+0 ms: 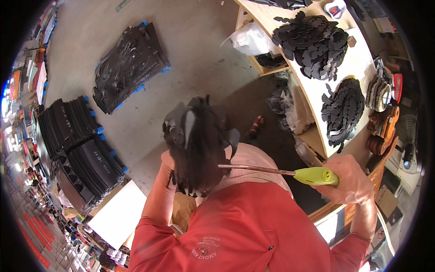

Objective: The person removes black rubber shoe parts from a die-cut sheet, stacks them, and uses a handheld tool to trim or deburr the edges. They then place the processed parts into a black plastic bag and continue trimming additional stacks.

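A thick bundle of black flat cut pieces (195,136) hangs in front of my body, slightly blurred. My left hand (168,161) supports it from the left side, its fingers mostly hidden by the pieces. In my right hand (351,181) is a rod tool (316,176) with a yellow-green handle, the fingers wrapped round the grip. Its long, thin brown metal rod points left, and the tip reaches the bundle's right side; whether it touches the pieces I cannot tell. A pale cord (386,231) runs down below my right hand.
On the right, a pale worktable (312,97) bears two heaps of black cut pieces (312,45) and a small white dish (335,9). Plastic bags (253,38) sit under it. Black sheets (131,63) lie on the floor ahead; stacked black strips (68,122) stand left.
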Tool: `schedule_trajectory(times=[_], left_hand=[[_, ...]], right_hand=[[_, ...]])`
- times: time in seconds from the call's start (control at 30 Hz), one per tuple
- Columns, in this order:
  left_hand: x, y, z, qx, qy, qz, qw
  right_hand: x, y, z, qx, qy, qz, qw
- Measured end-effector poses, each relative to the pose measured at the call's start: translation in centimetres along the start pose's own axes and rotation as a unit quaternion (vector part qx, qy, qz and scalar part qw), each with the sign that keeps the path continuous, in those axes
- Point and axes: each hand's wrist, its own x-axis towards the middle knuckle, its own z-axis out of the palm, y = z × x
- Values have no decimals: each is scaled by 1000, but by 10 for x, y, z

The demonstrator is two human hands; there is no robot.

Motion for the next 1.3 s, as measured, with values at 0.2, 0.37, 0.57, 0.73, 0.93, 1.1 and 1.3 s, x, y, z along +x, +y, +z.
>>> schedule_trajectory(times=[0.2, 0.37, 0.57, 0.73, 0.93, 1.1, 1.3], left_hand=[[17, 16, 18, -27, -22, 49, 998], [26, 26, 33, -40, -50, 64, 996], [27, 31, 26, -63, -93, 60, 992], [20, 32, 1, -101, -139, 51, 984], [37, 27, 15, -83, -190, 31, 978], [79, 40, 33, -38, -302, -69, 950], [92, 29, 44, -44, -286, -39, 956]], right_hand=[[-1, -6, 7, -16, 43, -59, 997], [-4, -9, 10, -32, 52, -69, 996], [-17, 2, 31, 3, -3, -73, 997], [-36, 42, 62, 12, -73, 51, 996], [-17, 110, 152, -33, -112, 108, 987], [32, 118, 203, 18, -26, 77, 996], [94, 56, 225, 605, -33, 15, 795]])
